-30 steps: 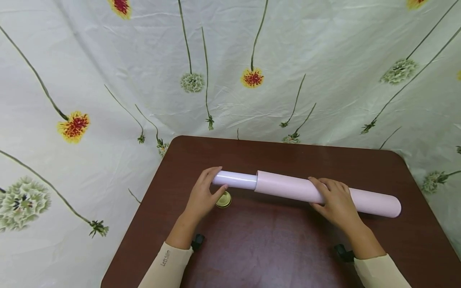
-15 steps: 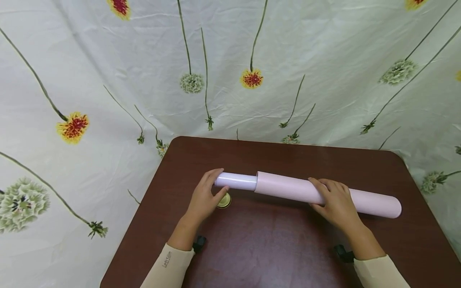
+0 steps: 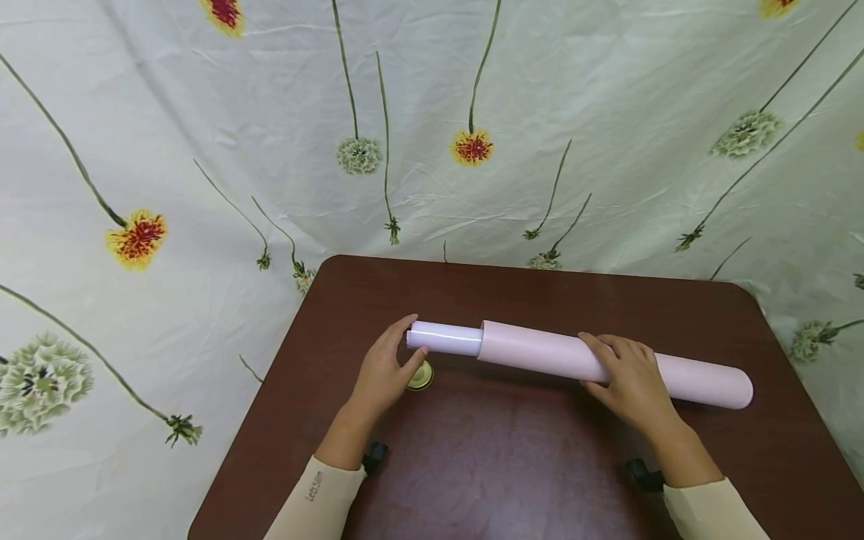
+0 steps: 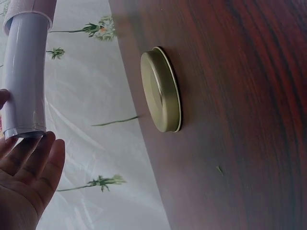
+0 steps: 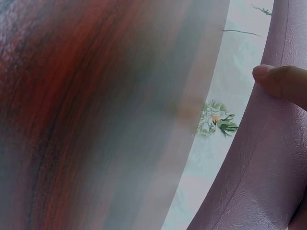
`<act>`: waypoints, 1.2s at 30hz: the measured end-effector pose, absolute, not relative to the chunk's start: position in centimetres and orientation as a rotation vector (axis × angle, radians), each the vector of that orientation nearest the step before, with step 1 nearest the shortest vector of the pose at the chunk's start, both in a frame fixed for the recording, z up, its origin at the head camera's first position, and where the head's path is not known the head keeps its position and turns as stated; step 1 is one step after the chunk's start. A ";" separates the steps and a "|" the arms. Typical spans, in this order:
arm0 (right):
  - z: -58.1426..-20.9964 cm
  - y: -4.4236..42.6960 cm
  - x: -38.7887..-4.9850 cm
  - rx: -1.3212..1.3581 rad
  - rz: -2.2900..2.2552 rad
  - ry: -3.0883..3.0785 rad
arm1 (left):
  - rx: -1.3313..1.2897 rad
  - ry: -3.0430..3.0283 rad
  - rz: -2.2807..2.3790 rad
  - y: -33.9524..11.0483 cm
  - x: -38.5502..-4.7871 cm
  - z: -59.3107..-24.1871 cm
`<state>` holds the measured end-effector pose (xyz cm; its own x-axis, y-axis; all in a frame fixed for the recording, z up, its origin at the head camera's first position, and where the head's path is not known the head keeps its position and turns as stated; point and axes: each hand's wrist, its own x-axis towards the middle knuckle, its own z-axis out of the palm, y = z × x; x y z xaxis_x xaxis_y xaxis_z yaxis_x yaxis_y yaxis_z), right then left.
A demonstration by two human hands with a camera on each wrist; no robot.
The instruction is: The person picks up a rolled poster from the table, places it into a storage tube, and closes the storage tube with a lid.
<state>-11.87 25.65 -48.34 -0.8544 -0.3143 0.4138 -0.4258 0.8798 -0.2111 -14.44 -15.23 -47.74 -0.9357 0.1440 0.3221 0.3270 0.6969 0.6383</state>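
Observation:
A pink tube [image 3: 540, 349] lies at a slant across the head view, and a rolled white sheet [image 3: 445, 338] sticks out of its left end. Around the tube's middle, the right hand [image 3: 629, 381] grips with its thumb on the near side; the right wrist view shows that thumb on the pink surface [image 5: 259, 163]. At the roll's outer end is the left hand [image 3: 383, 371], thumb and fingers on either side. In the left wrist view its fingers [image 4: 41, 160] are extended at the rim of the roll [image 4: 25, 72], with the thumb at its side.
A round gold lid [image 3: 421, 376] rests on the dark brown table [image 3: 499, 465] beside the left thumb; the left wrist view shows the lid [image 4: 163, 91] near the table's edge. Behind the table hangs a white cloth [image 3: 418, 97] printed with flowers.
The left hand has shifted slightly right since the earliest frame, and a little less of the white roll sticks out. The right hand keeps its grip on the pink tube.

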 end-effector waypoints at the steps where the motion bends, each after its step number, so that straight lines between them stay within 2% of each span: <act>1: -48.3 25.6 -11.9 0.549 0.419 -2.677 | -0.365 -2.667 -1.072 -15.2 -14.4 -47.8; 36: -48.7 25.3 -11.9 0.560 0.429 -2.650 | -0.397 -2.599 -1.160 -14.8 -14.3 -48.5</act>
